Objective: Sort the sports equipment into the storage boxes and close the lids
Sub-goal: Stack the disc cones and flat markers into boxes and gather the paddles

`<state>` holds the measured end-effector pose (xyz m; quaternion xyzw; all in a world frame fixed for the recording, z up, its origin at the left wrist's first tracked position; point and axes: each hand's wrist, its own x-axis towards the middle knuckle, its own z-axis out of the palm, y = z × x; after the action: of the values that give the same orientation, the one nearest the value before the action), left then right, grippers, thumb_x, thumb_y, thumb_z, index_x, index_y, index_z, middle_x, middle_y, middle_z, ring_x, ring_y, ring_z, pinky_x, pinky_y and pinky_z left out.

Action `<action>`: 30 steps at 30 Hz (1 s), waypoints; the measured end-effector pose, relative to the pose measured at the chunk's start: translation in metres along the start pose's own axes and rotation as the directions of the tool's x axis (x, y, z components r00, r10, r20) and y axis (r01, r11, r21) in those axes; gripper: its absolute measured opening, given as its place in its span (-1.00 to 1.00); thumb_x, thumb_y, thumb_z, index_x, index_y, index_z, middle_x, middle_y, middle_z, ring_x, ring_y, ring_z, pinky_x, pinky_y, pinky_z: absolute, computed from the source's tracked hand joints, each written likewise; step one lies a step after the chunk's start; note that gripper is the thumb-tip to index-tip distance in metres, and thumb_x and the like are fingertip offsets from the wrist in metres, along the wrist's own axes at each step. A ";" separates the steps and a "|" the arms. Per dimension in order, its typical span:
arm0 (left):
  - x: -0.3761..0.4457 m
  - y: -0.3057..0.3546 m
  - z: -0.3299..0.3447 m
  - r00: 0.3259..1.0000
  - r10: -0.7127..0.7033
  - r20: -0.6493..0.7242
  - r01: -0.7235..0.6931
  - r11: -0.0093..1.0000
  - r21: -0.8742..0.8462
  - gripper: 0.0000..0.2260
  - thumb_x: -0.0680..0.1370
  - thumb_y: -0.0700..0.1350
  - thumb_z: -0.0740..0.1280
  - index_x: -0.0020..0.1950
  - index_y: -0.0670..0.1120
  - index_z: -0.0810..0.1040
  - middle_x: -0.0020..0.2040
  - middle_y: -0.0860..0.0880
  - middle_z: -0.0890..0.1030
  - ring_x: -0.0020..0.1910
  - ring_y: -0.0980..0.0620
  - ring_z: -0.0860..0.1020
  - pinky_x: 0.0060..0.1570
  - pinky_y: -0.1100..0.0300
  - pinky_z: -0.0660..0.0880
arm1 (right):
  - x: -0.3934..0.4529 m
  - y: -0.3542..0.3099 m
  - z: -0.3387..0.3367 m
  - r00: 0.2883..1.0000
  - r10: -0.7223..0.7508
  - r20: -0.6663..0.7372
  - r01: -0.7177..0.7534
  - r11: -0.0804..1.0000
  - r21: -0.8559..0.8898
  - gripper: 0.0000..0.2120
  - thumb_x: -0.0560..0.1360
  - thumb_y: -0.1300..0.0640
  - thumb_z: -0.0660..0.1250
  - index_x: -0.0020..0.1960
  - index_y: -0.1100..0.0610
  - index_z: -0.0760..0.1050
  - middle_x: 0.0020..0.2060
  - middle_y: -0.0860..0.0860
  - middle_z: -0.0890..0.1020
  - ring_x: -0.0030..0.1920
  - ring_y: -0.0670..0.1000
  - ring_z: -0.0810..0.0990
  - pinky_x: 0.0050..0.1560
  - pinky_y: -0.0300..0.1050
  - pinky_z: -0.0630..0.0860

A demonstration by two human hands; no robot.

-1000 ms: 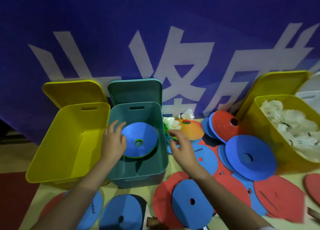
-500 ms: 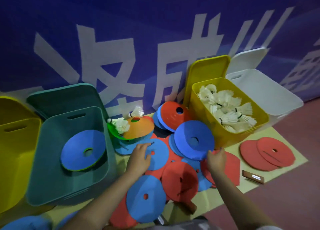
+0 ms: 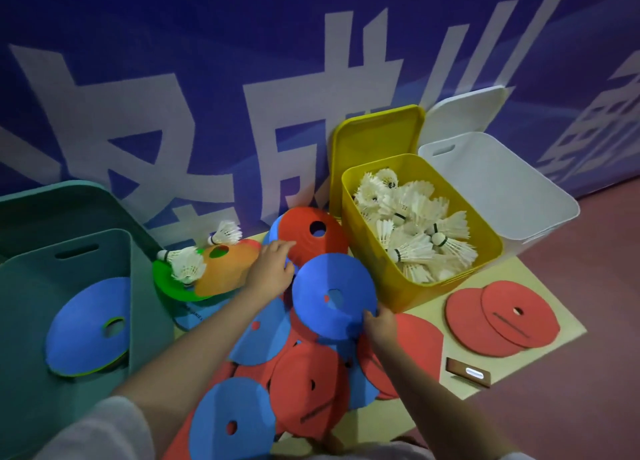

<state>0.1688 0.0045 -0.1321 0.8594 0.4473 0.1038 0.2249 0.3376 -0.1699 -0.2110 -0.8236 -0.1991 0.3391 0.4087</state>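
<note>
A blue banner (image 3: 173, 61) with large white characters is hung behind a pale yellow mat (image 3: 550, 338) laid on a reddish floor (image 3: 588, 407), and on this mat the sorting is carried out. The right hand (image 3: 381, 326) is closed on the near rim of a blue disc cone (image 3: 334, 297), which is tilted up above the heap of blue and red discs at the mat's middle. The left hand (image 3: 272, 269) is stretched toward a red disc cone (image 3: 311, 232) at the mat's back edge, its fingertips laid on the cone's rim with the fingers loosely extended; no firm grip is shown. Left of it, two shuttlecocks (image 3: 185, 264) are lying on an orange cone (image 3: 225, 269) and a green one. A teal box (image 3: 27, 286) at the mat's left already holds a blue cone, and a yellow box (image 3: 398, 279) at the right holds shuttlecocks, with a white box (image 3: 502, 189) behind it. The collecting of cones appears to be in hand; next, the blue cone would probably need to be lifted clear and carried left to the teal box. All lids are standing open.
</note>
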 end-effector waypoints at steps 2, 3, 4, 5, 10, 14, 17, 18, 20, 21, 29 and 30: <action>0.025 0.012 0.007 0.992 0.096 0.086 -0.104 0.990 0.093 -0.53 0.56 -0.19 0.20 0.48 -0.04 0.29 0.43 -0.05 0.33 0.42 -0.07 0.25 0.32 0.02 0.32 | 0.003 0.015 -0.006 1.000 0.009 -0.013 -0.009 1.000 -0.028 -0.81 0.50 0.32 0.26 0.08 0.29 0.56 -0.06 0.21 0.65 -0.01 0.22 0.61 -0.10 -0.01 0.46; 0.038 0.017 0.012 0.982 0.134 0.134 -0.154 0.977 0.148 -0.52 0.56 -0.18 0.20 0.49 -0.04 0.26 0.47 -0.05 0.29 0.46 -0.06 0.21 0.37 0.01 0.28 | 0.003 0.020 -0.011 1.000 0.010 -0.014 -0.011 0.999 -0.036 -0.81 0.52 0.31 0.25 0.09 0.27 0.55 -0.06 0.18 0.65 -0.02 0.20 0.61 -0.08 0.00 0.48; 0.050 0.022 0.016 0.971 0.160 0.180 -0.196 0.959 0.206 -0.50 0.56 -0.17 0.20 0.51 -0.03 0.23 0.50 -0.04 0.24 0.49 -0.05 0.16 0.39 -0.01 0.25 | 0.004 0.025 -0.017 1.000 0.000 -0.014 0.000 0.999 -0.046 -0.83 0.53 0.29 0.25 0.09 0.25 0.55 -0.11 0.12 0.65 -0.06 0.15 0.60 -0.11 -0.03 0.48; 0.062 0.025 0.021 0.959 0.171 0.225 -0.229 0.937 0.265 -0.48 0.57 -0.15 0.20 0.53 -0.03 0.19 0.52 -0.04 0.21 0.51 -0.04 0.12 0.40 -0.02 0.23 | 0.002 0.026 -0.023 1.000 -0.008 -0.010 0.008 0.998 -0.066 -0.86 0.54 0.28 0.25 0.06 0.22 0.54 -0.19 0.03 0.62 -0.14 0.09 0.58 -0.19 -0.08 0.44; 0.098 0.021 0.036 0.901 0.142 0.409 -0.355 0.784 0.509 -0.41 0.55 -0.06 0.25 0.54 0.03 0.12 0.38 -0.07 0.36 0.39 -0.08 0.28 0.26 0.00 0.28 | 0.008 0.036 -0.038 1.000 -0.011 0.018 0.012 0.996 -0.094 -0.89 0.56 0.24 0.26 0.05 0.14 0.53 -0.18 -0.02 0.58 -0.16 -0.01 0.53 -0.25 -0.22 0.36; 0.100 0.012 0.027 0.904 0.224 0.363 -0.383 0.802 0.458 -0.46 0.57 -0.14 0.19 0.52 0.15 0.15 0.15 -0.03 0.48 0.19 -0.08 0.39 0.06 0.02 0.32 | 0.010 0.037 -0.035 1.000 0.009 -0.004 -0.010 0.999 -0.046 -0.85 0.57 0.25 0.23 0.07 0.16 0.55 -0.16 -0.01 0.59 -0.15 -0.03 0.54 -0.25 -0.17 0.37; 0.082 0.006 0.008 0.937 0.275 0.216 -0.324 0.915 0.241 -0.47 0.56 -0.15 0.26 0.49 0.13 0.25 0.11 -0.05 0.50 0.19 -0.10 0.39 0.16 -0.01 0.34 | 0.005 0.034 -0.034 1.000 0.006 -0.013 -0.006 1.000 -0.019 -0.86 0.59 0.25 0.21 0.06 0.13 0.52 -0.16 -0.03 0.58 -0.16 -0.04 0.52 -0.29 -0.23 0.35; 0.074 0.005 0.000 0.955 0.265 0.137 -0.284 0.948 0.146 -0.47 0.55 -0.16 0.28 0.49 0.11 0.27 0.13 -0.08 0.51 0.20 -0.12 0.38 0.19 -0.01 0.34 | 0.003 0.033 -0.033 1.000 -0.002 -0.014 0.002 1.000 -0.010 -0.86 0.59 0.25 0.20 0.07 0.12 0.51 -0.15 -0.03 0.57 -0.17 -0.05 0.51 -0.28 -0.20 0.36; 0.058 0.001 -0.016 0.984 0.176 -0.002 -0.175 0.984 -0.038 -0.48 0.55 -0.19 0.27 0.48 0.11 0.30 0.16 -0.14 0.50 0.20 -0.15 0.38 0.25 0.00 0.33 | 0.000 0.031 -0.032 1.000 -0.012 -0.021 0.012 1.000 0.000 -0.84 0.59 0.24 0.20 0.11 0.13 0.51 -0.12 -0.01 0.58 -0.14 -0.03 0.52 -0.20 -0.10 0.39; 0.051 -0.003 -0.023 0.994 0.103 -0.044 -0.108 0.985 -0.136 -0.51 0.56 -0.18 0.25 0.47 0.13 0.31 0.16 -0.15 0.50 0.19 -0.15 0.39 0.27 0.00 0.32 | -0.003 0.029 -0.031 1.000 -0.016 -0.022 0.016 1.000 0.007 -0.83 0.59 0.24 0.20 0.12 0.14 0.52 -0.11 0.00 0.60 -0.11 0.02 0.55 -0.16 -0.08 0.42; -0.058 0.008 -0.064 0.974 -0.215 0.076 0.195 0.617 -0.763 -0.30 0.48 0.19 0.35 0.53 -0.02 0.19 0.42 0.10 0.32 0.39 0.15 0.32 0.41 0.15 0.23 | -0.037 0.003 -0.014 0.992 -0.127 0.010 0.126 0.986 0.108 -0.85 0.55 0.28 0.19 -0.05 0.11 0.51 -0.23 0.01 0.61 -0.24 0.00 0.54 -0.24 -0.01 0.42; -0.072 0.005 -0.061 0.972 -0.218 0.090 0.209 0.622 -0.754 -0.17 0.38 0.26 0.39 0.54 -0.02 0.16 0.42 0.12 0.30 0.38 0.16 0.31 0.41 0.17 0.23 | -0.042 0.003 -0.011 0.990 -0.142 0.012 0.140 0.984 0.115 -0.88 0.54 0.21 0.20 -0.07 0.15 0.51 -0.26 0.06 0.60 -0.26 0.03 0.52 -0.27 -0.02 0.40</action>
<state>0.1077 -0.0390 -0.0748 0.6263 0.4626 0.2584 0.5719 0.3168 -0.2032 -0.1923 -0.7794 -0.2413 0.3283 0.4759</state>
